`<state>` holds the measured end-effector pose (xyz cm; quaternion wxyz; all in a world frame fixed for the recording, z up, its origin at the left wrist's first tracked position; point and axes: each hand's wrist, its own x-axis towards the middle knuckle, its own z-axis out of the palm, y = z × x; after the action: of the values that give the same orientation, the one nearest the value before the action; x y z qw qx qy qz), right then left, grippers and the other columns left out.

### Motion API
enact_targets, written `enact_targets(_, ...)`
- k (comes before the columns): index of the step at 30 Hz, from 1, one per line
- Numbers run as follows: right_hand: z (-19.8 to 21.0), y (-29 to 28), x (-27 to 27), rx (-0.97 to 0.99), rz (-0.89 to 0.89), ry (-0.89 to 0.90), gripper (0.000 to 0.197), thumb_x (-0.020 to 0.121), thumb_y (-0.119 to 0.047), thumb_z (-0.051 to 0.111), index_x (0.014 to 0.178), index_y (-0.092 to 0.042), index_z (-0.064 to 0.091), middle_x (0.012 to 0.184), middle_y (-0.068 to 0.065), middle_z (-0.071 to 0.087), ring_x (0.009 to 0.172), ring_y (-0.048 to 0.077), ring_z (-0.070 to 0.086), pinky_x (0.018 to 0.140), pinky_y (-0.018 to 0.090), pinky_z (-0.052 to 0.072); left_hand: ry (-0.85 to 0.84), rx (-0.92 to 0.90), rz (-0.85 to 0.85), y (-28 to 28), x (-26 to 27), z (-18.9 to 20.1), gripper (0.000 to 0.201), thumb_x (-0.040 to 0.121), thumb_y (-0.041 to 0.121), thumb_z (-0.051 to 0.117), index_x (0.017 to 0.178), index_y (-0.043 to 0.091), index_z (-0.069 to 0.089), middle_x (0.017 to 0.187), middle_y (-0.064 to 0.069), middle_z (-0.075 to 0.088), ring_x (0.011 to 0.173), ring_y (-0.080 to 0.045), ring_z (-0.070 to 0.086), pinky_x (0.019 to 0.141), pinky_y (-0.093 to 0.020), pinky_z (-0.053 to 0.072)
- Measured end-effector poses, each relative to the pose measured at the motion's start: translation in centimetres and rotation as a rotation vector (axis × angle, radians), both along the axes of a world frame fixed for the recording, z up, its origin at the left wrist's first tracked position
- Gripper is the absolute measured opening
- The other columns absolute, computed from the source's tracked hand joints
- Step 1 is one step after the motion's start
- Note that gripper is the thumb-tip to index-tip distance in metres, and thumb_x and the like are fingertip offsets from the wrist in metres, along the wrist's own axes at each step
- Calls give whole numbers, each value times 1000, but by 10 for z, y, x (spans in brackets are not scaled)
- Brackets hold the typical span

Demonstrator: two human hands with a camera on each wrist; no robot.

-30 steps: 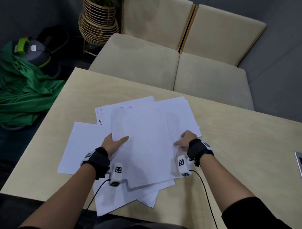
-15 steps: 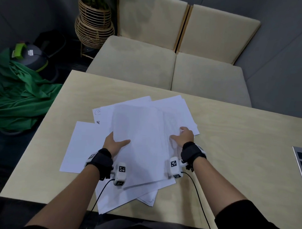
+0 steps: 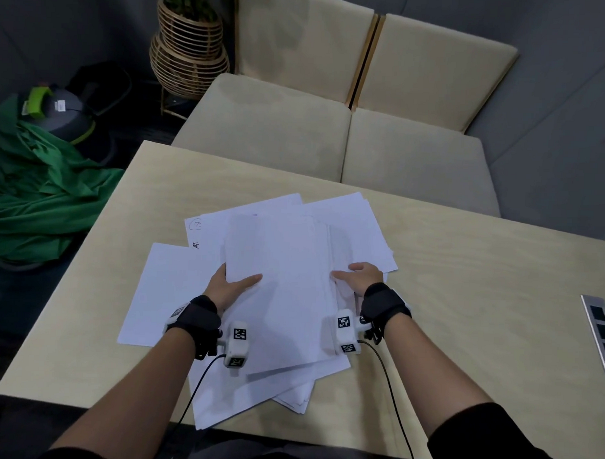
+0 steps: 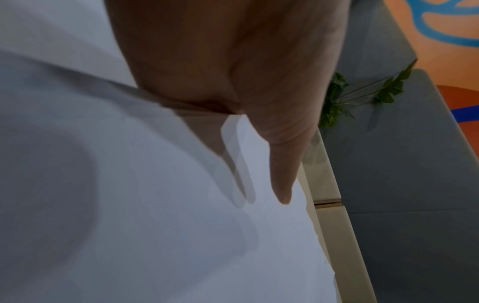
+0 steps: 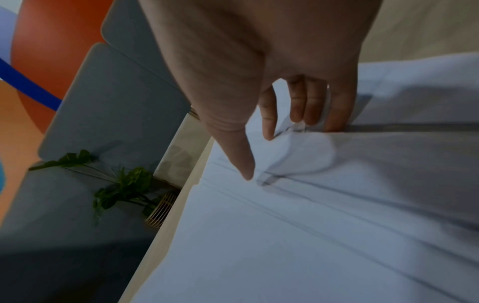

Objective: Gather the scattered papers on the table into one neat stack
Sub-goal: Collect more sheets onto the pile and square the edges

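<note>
White papers (image 3: 359,224) lie fanned and overlapping in the middle of the pale wooden table (image 3: 480,304). One sheet (image 3: 161,293) sticks out to the left. A top bundle of sheets (image 3: 285,297) lies lengthwise between my hands. My left hand (image 3: 229,285) grips its left edge, thumb (image 4: 282,174) on top and fingers underneath, showing as shadows through the paper (image 4: 155,225). My right hand (image 3: 359,276) rests at the bundle's right edge. Its thumb (image 5: 243,162) lies straight on the sheets (image 5: 311,235), and its straight fingertips (image 5: 269,127) touch a raised paper edge.
A beige sofa (image 3: 297,133) stands beyond the table's far edge, with a wicker plant stand (image 3: 187,53) at its left. Green cloth (image 3: 38,192) lies on the floor to the left. A grey panel (image 3: 599,336) sits at the table's right edge. Some sheets overhang the near edge.
My right hand has slid up and leftward along the papers to the top bundle's right edge. The left hand keeps its grip on the left edge.
</note>
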<state>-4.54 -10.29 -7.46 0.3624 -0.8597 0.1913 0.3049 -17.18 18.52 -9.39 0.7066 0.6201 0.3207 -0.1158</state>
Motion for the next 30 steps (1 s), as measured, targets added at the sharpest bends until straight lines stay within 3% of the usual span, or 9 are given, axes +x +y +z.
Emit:
enact_targets(2, 2, 4, 0, 11, -38, -33, 71, 74, -36, 83, 133, -15, 50, 141, 9, 44, 109, 24, 52, 94, 29, 43, 19, -8, 12, 1, 1, -2, 83, 57, 43, 93, 129, 18, 60, 121, -2, 71, 109, -26, 69, 97, -47, 54)
enact_targets(6, 3, 9, -1, 67, -122, -37, 79, 71, -34, 84, 136, -13, 43, 135, 5, 53, 118, 27, 57, 102, 39, 48, 51, -42, 4, 3, 2, -5, 71, 69, 34, 90, 131, 17, 59, 122, -3, 71, 108, -26, 69, 97, -48, 54)
enact_targets(10, 0, 16, -5, 61, -5, -27, 53, 82, -32, 73, 127, -9, 57, 127, 6, 64, 116, 27, 60, 100, 37, 49, 48, -46, 15, 2, 3, -5, 63, 75, 33, 86, 131, 18, 59, 122, -2, 71, 109, -24, 69, 99, -46, 53)
enact_targets(16, 3, 43, -11, 92, 79, -18, 66, 87, -37, 67, 141, -8, 43, 140, 8, 53, 126, 28, 52, 106, 40, 44, 34, -88, 0, 4, 2, -5, 60, 80, 36, 82, 133, 19, 59, 123, 1, 71, 113, -22, 68, 103, -46, 50)
enact_targets(20, 7, 57, -8, 56, 34, 27, 89, 86, -44, 70, 152, -9, 22, 153, 12, 27, 133, 32, 44, 104, 37, 41, 30, -89, -3, 5, 6, -3, 56, 82, 30, 81, 132, 17, 60, 122, -2, 71, 111, -23, 68, 102, -45, 51)
enact_targets(22, 7, 67, -9, 29, 102, 60, 97, 86, -47, 70, 154, -10, 13, 155, 13, 20, 137, 34, 38, 103, 39, 40, 12, -31, -12, -1, 8, 1, 55, 81, 27, 82, 131, 17, 59, 121, 0, 70, 110, -21, 67, 99, -40, 52)
enact_targets(26, 3, 71, -12, 7, 214, 1, 101, 82, -47, 74, 153, -9, 13, 151, 14, 27, 139, 33, 35, 109, 41, 38, -16, 27, -6, -5, 11, 7, 50, 80, 16, 83, 125, 17, 60, 113, 1, 70, 107, -22, 67, 85, -31, 54)
enact_targets(28, 0, 63, -7, 122, 152, 19, 103, 76, -45, 80, 152, -9, 21, 149, 9, 38, 136, 30, 41, 109, 39, 40, -39, 35, 2, -7, 8, 9, 48, 82, 5, 79, 124, 14, 59, 108, 2, 70, 100, -17, 70, 69, -21, 56)
enact_targets(30, 1, 52, -2, 288, 36, 67, 95, 66, -44, 88, 143, -11, 42, 141, 5, 54, 123, 25, 56, 105, 40, 47, -78, 36, 2, -10, 5, 15, 46, 84, 1, 76, 124, 13, 58, 105, 5, 69, 83, -2, 72, 61, -14, 55)
